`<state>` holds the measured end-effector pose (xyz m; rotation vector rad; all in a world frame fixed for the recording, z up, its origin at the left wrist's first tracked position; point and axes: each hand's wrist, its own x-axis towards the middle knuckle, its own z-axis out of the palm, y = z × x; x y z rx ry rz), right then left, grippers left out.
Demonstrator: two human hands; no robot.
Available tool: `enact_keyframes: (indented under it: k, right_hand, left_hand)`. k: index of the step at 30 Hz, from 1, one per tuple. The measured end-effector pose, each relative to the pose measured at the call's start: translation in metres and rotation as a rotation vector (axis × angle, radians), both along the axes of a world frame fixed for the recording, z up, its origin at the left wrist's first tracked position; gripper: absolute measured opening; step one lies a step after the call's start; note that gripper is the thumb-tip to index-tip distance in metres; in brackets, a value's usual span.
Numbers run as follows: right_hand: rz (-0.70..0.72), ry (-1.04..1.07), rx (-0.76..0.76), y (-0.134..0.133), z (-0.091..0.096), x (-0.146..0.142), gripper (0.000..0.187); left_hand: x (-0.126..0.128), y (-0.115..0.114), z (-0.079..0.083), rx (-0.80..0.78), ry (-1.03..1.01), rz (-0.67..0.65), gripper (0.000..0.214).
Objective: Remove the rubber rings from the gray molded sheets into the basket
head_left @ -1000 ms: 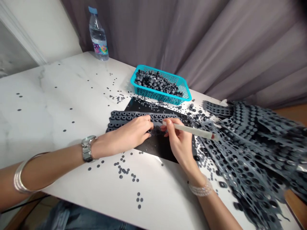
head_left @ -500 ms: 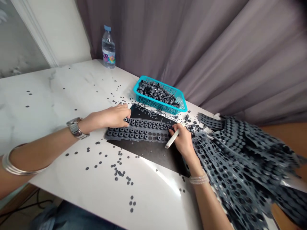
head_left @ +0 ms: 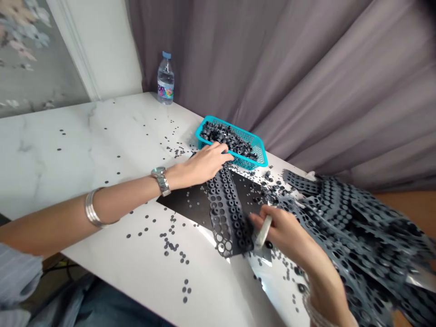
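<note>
A grey perforated rubber strip (head_left: 226, 213) lies lengthwise on a black mat (head_left: 190, 204), with dark rings still set in many of its holes. My left hand (head_left: 207, 163) rests on the strip's upper end and seems to hold it, close to a teal plastic basket (head_left: 247, 160). My right hand (head_left: 282, 231) grips a white stick (head_left: 264, 231), and its fingers are beside the strip's lower end. The part of the strip under my left hand is hidden.
The basket holds a heap of dark rings. Punched grey sheets (head_left: 350, 236) pile up on the right. Small black discs (head_left: 170, 245) are scattered over the white marble table (head_left: 102, 136). A water bottle (head_left: 165, 79) stands at the back, against a grey curtain (head_left: 272, 68).
The strip has swung from lying across the mat to lying lengthwise. My left hand has moved up toward the basket, and my right hand has moved down and right with the stick.
</note>
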<state>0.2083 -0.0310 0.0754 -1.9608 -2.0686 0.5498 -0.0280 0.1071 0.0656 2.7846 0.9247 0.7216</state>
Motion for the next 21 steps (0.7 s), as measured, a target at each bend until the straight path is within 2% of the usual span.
enact_keyframes:
  k: [4, 7, 11, 16, 21]
  right_hand:
    - [-0.126, 0.310, 0.113, 0.012, 0.002, -0.001, 0.043]
    - [-0.094, 0.587, 0.120, 0.031, -0.005, -0.019, 0.047]
    - [-0.048, 0.801, 0.150, 0.054, -0.022, -0.052, 0.031]
    - [-0.035, 0.864, 0.146, 0.062, -0.039, -0.066, 0.024]
    - [0.016, 0.748, 0.114, 0.061, -0.042, -0.061, 0.029]
  left_hand:
    - [-0.005, -0.028, -0.014, -0.179, 0.031, -0.029, 0.025]
    - [-0.012, -0.040, -0.032, -0.239, 0.040, -0.004, 0.025]
    - [-0.012, -0.043, -0.047, -0.258, -0.022, 0.016, 0.023]
    - [-0.011, -0.046, -0.045, -0.330, -0.129, 0.065, 0.018]
    - [-0.012, -0.049, -0.042, -0.390, -0.155, 0.122, 0.015]
